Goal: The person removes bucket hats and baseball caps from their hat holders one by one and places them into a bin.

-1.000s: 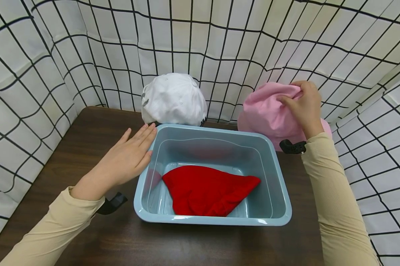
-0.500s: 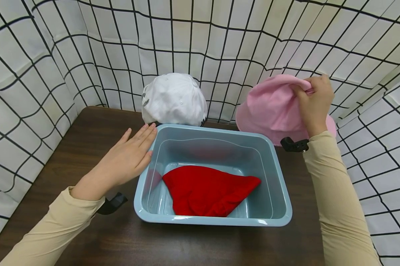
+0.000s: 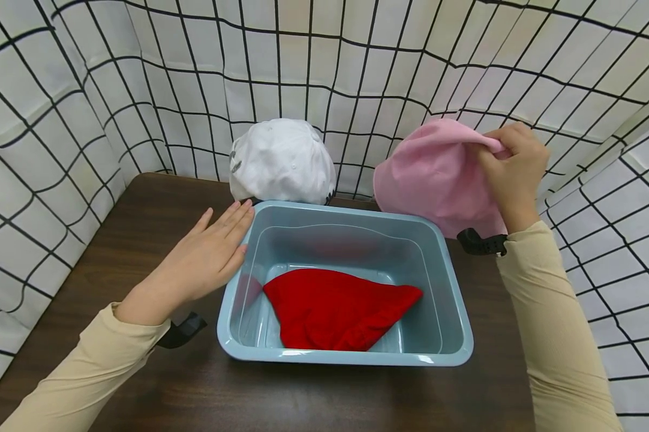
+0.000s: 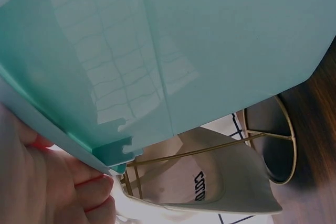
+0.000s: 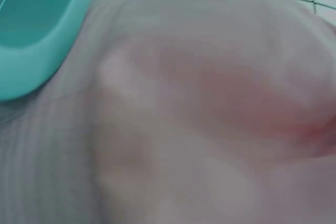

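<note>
- Pink hat, upper right of the frame, is pinched by the right hand; thumb and fingers close this grip on its cloth.
- Left hand, left of centre, lies with fingers outstretched at the left rim of the blue bin, its grip holding nothing.
- Red hat lies inside the blue bin, mid-frame.
- White cap sits upper centre, just beyond the blue bin.

Ribbed beige sleeves, black devices at wrists
</note>
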Demonstrator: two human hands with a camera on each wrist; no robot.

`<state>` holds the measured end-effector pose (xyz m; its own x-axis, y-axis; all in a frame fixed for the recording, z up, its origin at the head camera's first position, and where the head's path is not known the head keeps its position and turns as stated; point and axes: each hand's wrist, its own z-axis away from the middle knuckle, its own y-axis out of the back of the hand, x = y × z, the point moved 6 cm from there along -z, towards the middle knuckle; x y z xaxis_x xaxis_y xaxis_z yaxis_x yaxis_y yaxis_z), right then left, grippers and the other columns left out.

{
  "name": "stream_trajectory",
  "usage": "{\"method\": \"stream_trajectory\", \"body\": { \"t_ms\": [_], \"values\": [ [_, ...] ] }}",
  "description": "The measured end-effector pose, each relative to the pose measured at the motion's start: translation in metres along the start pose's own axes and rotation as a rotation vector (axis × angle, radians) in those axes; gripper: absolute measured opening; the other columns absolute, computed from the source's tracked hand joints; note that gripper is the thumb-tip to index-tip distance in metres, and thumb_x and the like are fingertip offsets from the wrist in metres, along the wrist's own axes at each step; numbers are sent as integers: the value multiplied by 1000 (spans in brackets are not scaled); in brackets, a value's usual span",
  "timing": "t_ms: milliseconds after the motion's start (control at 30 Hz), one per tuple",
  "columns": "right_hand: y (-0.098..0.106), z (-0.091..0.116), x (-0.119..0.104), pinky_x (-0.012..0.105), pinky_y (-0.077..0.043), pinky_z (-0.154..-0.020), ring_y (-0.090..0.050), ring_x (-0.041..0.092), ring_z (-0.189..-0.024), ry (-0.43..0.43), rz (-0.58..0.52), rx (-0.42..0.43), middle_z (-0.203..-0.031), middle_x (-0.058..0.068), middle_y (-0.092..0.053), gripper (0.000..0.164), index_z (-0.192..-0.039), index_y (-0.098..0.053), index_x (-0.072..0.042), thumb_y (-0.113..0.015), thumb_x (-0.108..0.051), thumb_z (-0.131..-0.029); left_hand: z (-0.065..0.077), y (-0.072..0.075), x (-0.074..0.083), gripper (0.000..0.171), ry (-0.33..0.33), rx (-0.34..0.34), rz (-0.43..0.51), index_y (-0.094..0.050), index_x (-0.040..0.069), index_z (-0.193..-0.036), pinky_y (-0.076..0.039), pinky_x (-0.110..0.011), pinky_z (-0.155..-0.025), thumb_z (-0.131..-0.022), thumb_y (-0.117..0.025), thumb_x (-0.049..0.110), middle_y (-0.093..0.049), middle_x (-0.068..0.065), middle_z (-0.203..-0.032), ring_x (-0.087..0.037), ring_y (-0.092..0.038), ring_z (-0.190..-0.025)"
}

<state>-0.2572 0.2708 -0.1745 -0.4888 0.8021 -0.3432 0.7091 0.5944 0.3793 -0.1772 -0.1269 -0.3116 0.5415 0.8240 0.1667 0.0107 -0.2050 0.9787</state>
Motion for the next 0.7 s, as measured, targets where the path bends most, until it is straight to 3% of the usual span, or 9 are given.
{"method": "stream_trajectory", "body": {
  "t_ms": [100,267,333,433,600,700],
  "values": [
    [1,0,-5,13,-25,-56,-38,-14,-62,12,22,-92,-65,4,-61,14,-70,-70,5,-59,-1,-76,0,0,0,60,-1,4,-1,-22,-4,-147,-11,-57,-111,-98,-40,26,-19,-18,-154,-33,-14,-142],
    [-1,2,-9,16,-27,-52,-39,-4,-55,-44,-6,-280,-63,-26,-49,16,-72,-68,2,-53,-3,-78,0,1,0,60,-2,9,3,-23,-4,-147,-11,-57,-110,-98,-41,26,-19,-19,-153,-33,-15,-142],
    [-3,4,-10,17,-27,-52,-39,0,-56,-77,-8,-343,-62,-29,-46,17,-76,-68,0,-52,-5,-80,0,1,0,60,-3,8,7,-23,-4,-147,-10,-57,-111,-98,-41,26,-19,-19,-153,-34,-14,-142],
    [-4,8,-12,18,-27,-51,-39,3,-55,-85,18,-399,-61,-21,-49,16,-82,-71,-3,-56,-9,-81,-1,0,0,60,-4,8,11,-23,-4,-147,-9,-56,-111,-98,-40,26,-19,-19,-153,-34,-14,-142],
    [-9,12,-16,14,-33,-54,-46,-1,-57,-101,21,-499,-68,2,-64,17,-88,-75,-4,-73,-18,-79,-1,0,0,59,0,4,11,-23,-4,-147,-9,-56,-111,-98,-40,25,-19,-19,-153,-33,-14,-142],
    [-11,14,-17,13,-37,-57,-51,-1,-63,-140,-5,-556,-73,0,-69,20,-88,-76,-4,-76,-22,-79,-1,-1,0,60,3,1,9,-23,-4,-147,-9,-56,-111,-98,-40,25,-19,-19,-154,-33,-14,-142]
  ]
}}
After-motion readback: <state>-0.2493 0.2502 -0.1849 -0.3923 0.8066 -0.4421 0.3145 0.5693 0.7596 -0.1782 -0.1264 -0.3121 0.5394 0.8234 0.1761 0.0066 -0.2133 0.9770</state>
